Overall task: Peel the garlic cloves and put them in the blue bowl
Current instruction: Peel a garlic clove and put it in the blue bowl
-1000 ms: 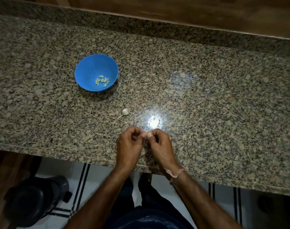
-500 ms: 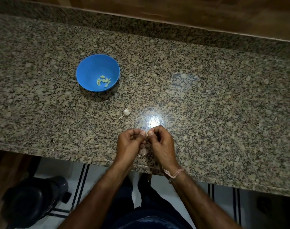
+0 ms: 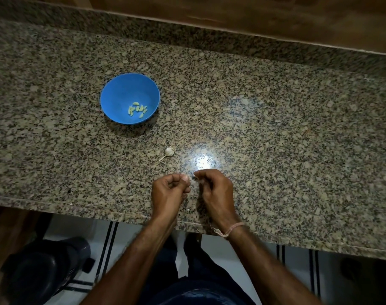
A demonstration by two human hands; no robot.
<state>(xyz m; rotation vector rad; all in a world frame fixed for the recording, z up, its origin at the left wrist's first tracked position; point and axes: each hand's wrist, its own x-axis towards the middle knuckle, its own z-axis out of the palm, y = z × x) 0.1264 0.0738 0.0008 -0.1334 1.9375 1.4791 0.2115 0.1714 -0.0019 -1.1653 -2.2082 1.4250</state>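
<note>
Dim; glare spot on counter (image 3: 275,111); edges bowed.

You face a speckled granite surface (image 3: 275,128) under a lamp's glare (image 3: 204,162), wood panelling (image 3: 275,16) along its far edge, white tiled floor (image 3: 220,245) below.

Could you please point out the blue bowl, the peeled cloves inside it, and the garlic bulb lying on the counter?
blue bowl (image 3: 121,93): head view, bare inner wall.
peeled cloves (image 3: 137,109): head view, middle of the pile.
garlic bulb (image 3: 169,151): head view, its round body.
</note>
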